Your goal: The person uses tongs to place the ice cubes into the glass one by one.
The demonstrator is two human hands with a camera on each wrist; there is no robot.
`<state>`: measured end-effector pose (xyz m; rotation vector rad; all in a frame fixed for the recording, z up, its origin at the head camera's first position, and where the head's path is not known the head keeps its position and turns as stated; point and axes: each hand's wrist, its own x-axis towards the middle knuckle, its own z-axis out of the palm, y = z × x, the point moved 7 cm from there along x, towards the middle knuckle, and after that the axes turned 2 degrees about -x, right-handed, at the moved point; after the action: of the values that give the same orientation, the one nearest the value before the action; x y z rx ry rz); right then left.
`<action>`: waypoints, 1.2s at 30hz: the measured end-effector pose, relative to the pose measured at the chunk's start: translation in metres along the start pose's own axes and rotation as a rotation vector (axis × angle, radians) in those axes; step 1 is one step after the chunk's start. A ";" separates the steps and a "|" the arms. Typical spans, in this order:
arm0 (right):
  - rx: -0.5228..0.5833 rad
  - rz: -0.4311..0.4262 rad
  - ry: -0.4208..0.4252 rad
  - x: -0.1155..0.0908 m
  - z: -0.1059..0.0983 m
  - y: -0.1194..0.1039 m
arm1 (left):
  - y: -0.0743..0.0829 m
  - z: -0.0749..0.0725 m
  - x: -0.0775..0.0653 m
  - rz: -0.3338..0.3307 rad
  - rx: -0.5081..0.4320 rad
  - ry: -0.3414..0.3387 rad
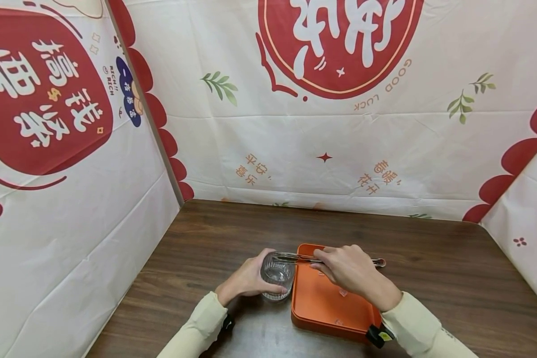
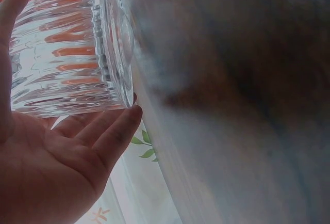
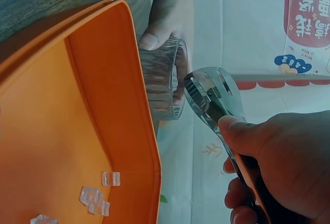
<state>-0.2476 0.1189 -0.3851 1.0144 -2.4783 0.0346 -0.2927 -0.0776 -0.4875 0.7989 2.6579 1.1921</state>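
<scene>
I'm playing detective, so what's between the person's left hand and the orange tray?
The clear glass. In the head view, the left hand holds it, with the orange tray on its other side.

My left arm [image 1: 196, 325] and right arm [image 1: 425, 323] reach forward. My left hand [image 1: 248, 279] curves like a C, left thumb [image 1: 272, 288] on the side near me and left fingers [image 2: 112, 133] on the far side. My right hand [image 1: 352, 269] has its back up, right thumb [image 3: 242, 132] pointing left, right fingers [image 3: 238, 192] curled in a grip.
</scene>
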 end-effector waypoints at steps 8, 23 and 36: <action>-0.003 0.013 -0.007 0.000 0.001 0.000 | 0.000 0.001 0.001 -0.008 -0.010 0.006; 0.039 0.044 -0.002 -0.008 -0.009 0.009 | 0.001 0.001 0.002 0.012 0.011 0.032; -0.011 0.078 -0.043 -0.024 -0.015 0.027 | -0.001 0.000 0.000 0.034 -0.023 0.048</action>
<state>-0.2446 0.1571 -0.3777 0.9235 -2.5537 0.0242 -0.2933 -0.0782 -0.4877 0.8258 2.6734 1.2638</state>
